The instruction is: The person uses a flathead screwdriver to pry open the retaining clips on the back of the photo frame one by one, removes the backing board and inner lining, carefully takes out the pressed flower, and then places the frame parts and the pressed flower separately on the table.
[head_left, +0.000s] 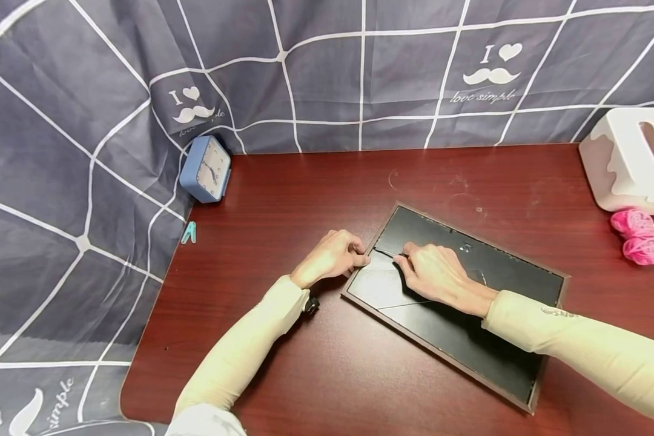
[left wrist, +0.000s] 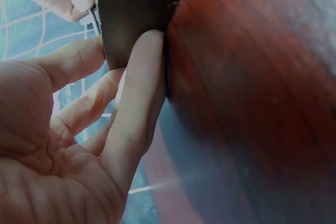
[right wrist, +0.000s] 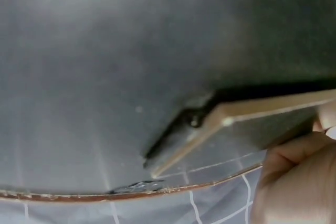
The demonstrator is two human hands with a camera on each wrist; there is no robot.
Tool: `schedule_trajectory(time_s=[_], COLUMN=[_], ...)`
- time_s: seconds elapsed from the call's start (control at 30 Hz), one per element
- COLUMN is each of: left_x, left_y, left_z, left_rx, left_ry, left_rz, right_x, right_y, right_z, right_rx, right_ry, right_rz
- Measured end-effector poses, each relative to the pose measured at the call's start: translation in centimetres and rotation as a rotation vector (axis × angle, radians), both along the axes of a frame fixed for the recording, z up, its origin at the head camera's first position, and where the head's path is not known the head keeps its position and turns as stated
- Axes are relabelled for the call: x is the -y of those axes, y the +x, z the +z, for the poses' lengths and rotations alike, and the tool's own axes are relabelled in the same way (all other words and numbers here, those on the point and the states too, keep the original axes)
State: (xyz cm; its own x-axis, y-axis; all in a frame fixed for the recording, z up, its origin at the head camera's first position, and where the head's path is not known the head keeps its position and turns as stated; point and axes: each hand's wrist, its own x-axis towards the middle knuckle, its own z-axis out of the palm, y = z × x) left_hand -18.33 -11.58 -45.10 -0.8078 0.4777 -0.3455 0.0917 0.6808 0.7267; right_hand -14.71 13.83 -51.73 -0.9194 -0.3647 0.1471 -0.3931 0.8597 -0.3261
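A picture frame (head_left: 441, 351) lies back side up on the table, slanted, with a black backing board (head_left: 507, 272) inside its brown border. My left hand (head_left: 335, 254) grips the frame's left side; in the left wrist view, the left fingers (left wrist: 139, 82) close on its brown edge (left wrist: 131, 19). My right hand (head_left: 436, 272) is over the board and pinches a thin dark rod-like tool (head_left: 386, 252), its tip right at the inner left edge of the frame. A stand flap (right wrist: 252, 127) with a pale brown edge sits on the backing, beside the right hand in the right wrist view.
On the reddish-brown table (head_left: 283, 206) a blue alarm clock (head_left: 204, 169) stands at the back left, with a teal clip (head_left: 189, 232) near the left edge. A white tissue box (head_left: 627, 163) and pink yarn (head_left: 645, 242) are at the right. A grey checked cloth (head_left: 327, 79) hangs behind.
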Motion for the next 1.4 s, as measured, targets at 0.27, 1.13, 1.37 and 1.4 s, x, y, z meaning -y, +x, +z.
schedule_trajectory(time_s=[0.27, 1.13, 1.37, 1.4], left_x=[0.0, 0.2, -0.1, -0.1], left_y=[-0.2, 0.0, 0.5, 0.7], left_z=[0.0, 0.2, -0.2, -0.3], left_rx=[-0.018, -0.036, -0.021, -0.025], left_ry=[-0.028, -0.032, -0.023, -0.023], left_rz=[-0.017, -0.032, 0.058, 0.068], right_x=[-0.2, 0.6, 1.4, 1.4], right_y=[-0.1, -0.5, 0.9, 1.1], right_z=[-0.5, -0.3, 5.2, 5.9], right_rx=[-0.01, -0.025, 0.127, 0.15], right_ry=[0.02, -0.008, -0.077, -0.092], right_rz=[0.005, 0.036, -0.043, -0.061])
